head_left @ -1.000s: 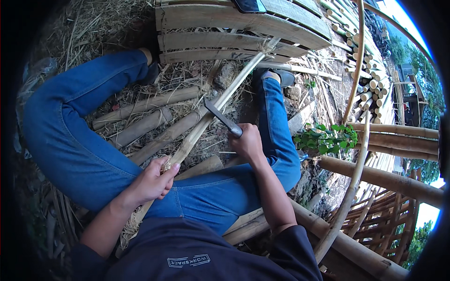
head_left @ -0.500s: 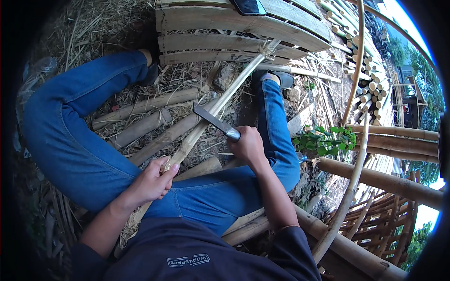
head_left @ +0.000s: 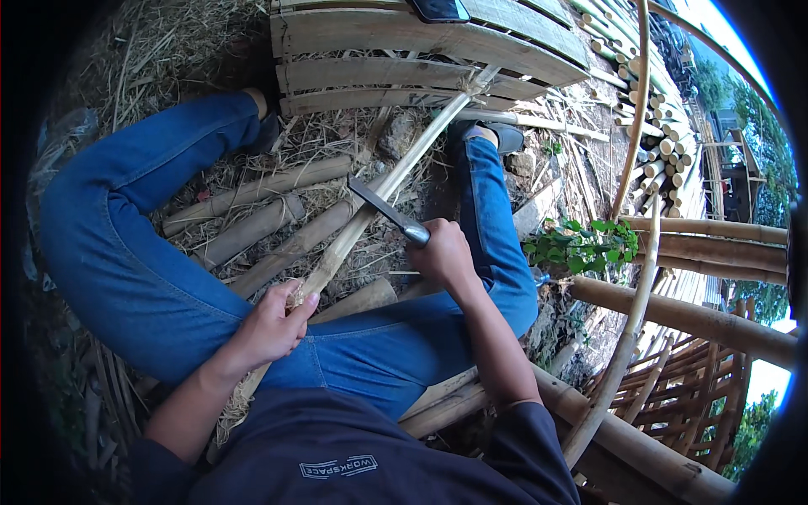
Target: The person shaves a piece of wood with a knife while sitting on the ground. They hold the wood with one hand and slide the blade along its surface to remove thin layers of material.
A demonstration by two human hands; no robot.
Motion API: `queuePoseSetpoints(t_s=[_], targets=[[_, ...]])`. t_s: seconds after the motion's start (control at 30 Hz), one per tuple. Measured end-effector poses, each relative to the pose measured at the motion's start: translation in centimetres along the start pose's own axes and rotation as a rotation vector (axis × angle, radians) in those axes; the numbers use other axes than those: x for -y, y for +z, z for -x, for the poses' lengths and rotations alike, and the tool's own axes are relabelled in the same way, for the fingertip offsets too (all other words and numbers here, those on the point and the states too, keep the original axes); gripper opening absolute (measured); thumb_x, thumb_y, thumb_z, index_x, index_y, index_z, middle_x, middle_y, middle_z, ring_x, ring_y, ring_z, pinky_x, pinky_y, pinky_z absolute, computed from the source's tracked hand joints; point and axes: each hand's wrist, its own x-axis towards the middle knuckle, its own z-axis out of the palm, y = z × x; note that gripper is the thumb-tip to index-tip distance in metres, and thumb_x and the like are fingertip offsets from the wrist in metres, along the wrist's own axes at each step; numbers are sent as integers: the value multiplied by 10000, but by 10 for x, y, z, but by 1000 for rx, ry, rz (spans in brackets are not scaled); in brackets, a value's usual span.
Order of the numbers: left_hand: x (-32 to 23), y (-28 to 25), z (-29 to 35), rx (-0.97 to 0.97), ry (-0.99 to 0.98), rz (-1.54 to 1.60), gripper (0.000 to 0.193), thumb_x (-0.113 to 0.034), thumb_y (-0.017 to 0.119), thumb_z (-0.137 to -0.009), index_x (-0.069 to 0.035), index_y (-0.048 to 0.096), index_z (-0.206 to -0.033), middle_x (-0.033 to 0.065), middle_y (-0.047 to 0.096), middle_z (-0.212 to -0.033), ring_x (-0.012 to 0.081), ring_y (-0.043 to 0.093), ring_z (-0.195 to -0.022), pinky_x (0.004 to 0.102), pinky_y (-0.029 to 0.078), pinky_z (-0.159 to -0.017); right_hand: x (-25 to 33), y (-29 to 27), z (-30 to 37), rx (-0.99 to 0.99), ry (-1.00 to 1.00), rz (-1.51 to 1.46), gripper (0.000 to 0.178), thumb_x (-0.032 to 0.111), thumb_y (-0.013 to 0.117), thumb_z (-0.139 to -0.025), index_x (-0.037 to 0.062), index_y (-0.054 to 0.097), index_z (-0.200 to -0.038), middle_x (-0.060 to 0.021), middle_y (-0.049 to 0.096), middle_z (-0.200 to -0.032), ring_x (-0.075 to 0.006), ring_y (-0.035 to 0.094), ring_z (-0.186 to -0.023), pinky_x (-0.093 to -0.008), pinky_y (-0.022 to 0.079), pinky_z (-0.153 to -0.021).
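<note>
A long pale bamboo strip point(head_left: 383, 189) runs from my lap up to a slatted bamboo panel point(head_left: 396, 50). My left hand point(head_left: 271, 324) is closed around the strip's near end, where the fibres are frayed. My right hand point(head_left: 442, 252) grips the handle of a knife with a flat grey blade point(head_left: 383, 209). The blade lies across the strip at about its middle, pointing up and left. I sit on the ground in blue jeans with the strip between my legs.
Several short bamboo pieces point(head_left: 252, 231) lie on dry straw between my legs. Thick bamboo poles point(head_left: 699, 316) and a curved thin pole point(head_left: 627, 337) cross at the right. A small green plant point(head_left: 576, 244) grows beside my right knee. A dark phone point(head_left: 438, 8) rests on the panel.
The knife blade has moved down the strip toward my body, and its tip has swung from pointing down-right to up-left. My left hand has stayed on the strip's end.
</note>
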Motion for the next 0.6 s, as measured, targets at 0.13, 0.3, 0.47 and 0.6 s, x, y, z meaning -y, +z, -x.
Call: queuePoseSetpoints(t_s=[0.13, 0.3, 0.47, 0.6], targets=[[1, 3, -1, -39, 30, -23, 310, -302, 517, -1004, -18, 504, -1129, -22, 460, -563, 51, 423, -442, 231, 353, -387, -4, 1, 0, -82, 9, -13, 186, 180, 673, -716, 46, 735, -829, -257, 665, -771, -419, 664, -771, -488, 534, -791], [-1, 2, 1, -24, -15, 9, 278, -322, 512, -1005, -51, 494, -1059, -30, 440, -567, 46, 400, -440, 224, 334, -384, -10, 0, -9, -186, -62, 68, 204, 167, 650, -727, 38, 727, -866, -247, 673, -804, -421, 663, -768, -489, 538, -770], [1, 0, -1, 35, -54, 80, 275, -330, 508, -1007, -64, 479, -1068, -37, 423, -570, 39, 380, -439, 218, 321, -383, -15, -8, -20, -189, 26, 19, 197, 159, 635, -725, -1, 703, -817, -263, 661, -789, -421, 660, -785, -491, 530, -771], [0, 1, 0, 17, -45, 51, 283, -325, 508, -1007, -56, 475, -1086, -42, 415, -568, 35, 375, -438, 215, 316, -383, -22, -24, -38, -180, 109, -6, 229, 152, 638, -724, -16, 703, -867, -268, 670, -840, -425, 661, -833, -486, 531, -790]])
